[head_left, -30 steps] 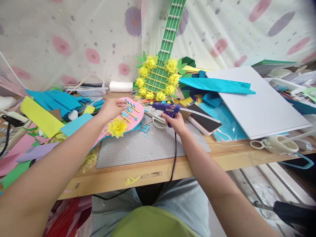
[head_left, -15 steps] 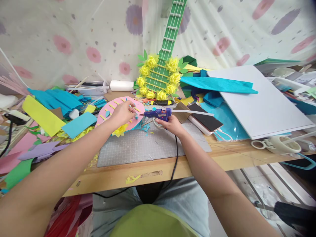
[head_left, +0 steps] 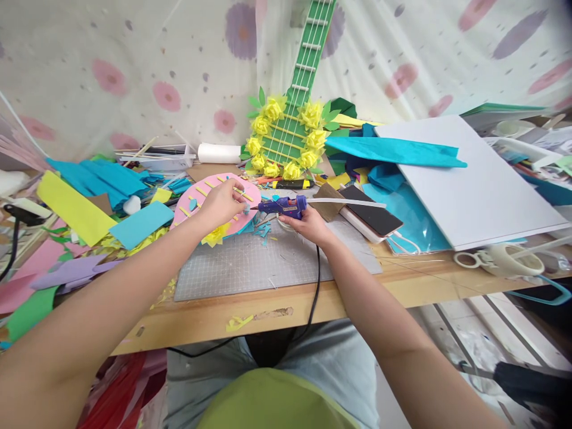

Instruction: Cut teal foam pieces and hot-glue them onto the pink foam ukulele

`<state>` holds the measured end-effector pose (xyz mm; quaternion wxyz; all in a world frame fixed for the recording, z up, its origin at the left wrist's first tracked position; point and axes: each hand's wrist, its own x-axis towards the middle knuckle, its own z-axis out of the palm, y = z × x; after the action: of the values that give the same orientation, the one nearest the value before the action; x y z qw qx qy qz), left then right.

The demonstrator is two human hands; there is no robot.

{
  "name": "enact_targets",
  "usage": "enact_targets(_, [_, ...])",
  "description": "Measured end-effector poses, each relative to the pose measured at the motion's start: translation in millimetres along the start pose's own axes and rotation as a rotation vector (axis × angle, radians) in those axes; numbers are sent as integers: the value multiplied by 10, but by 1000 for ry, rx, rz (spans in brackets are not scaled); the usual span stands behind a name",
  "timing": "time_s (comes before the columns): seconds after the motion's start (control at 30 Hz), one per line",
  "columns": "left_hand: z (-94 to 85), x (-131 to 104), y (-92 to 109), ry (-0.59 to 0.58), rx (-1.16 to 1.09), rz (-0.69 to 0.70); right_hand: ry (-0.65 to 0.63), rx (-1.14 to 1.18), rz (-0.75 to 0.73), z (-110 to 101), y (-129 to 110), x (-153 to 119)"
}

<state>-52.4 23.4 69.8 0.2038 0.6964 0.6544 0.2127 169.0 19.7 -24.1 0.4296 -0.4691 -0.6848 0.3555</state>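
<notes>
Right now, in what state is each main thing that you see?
Glue gun: in right hand, nozzle toward left hand
Glue stick: projecting from the gun's back
Pink piece: partly covered by left hand
Green guitar: upright, tilted
Phone: screen dark
White roll: lying sideways
White board: partly under blue paper

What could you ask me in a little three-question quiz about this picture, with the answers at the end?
1. Pick one: who is holding the purple glue gun?
A) the left hand only
B) the right hand only
C) both hands together

2. True or false: the glue gun points away from the pink piece.

3. Fill the gap: the flowers around the green guitar-shaped piece are ____ in colour.

Key: 1. B. 2. False, it points toward the pink piece. 3. Yellow.
</notes>
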Motion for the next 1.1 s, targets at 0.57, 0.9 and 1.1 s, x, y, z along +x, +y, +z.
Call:
enact_targets(0.57, [12, -25, -7, -19, -10, 3, 7, -18, 17, -26, -127, -17])
enact_targets(0.9, [25, -27, -13, -7, 7, -5, 16, -51, 22, -34, -101, -16])
enact_targets(1.1, [19, -23, 2, -21, -23, -17, 11, -24, 7, -21, -83, -12])
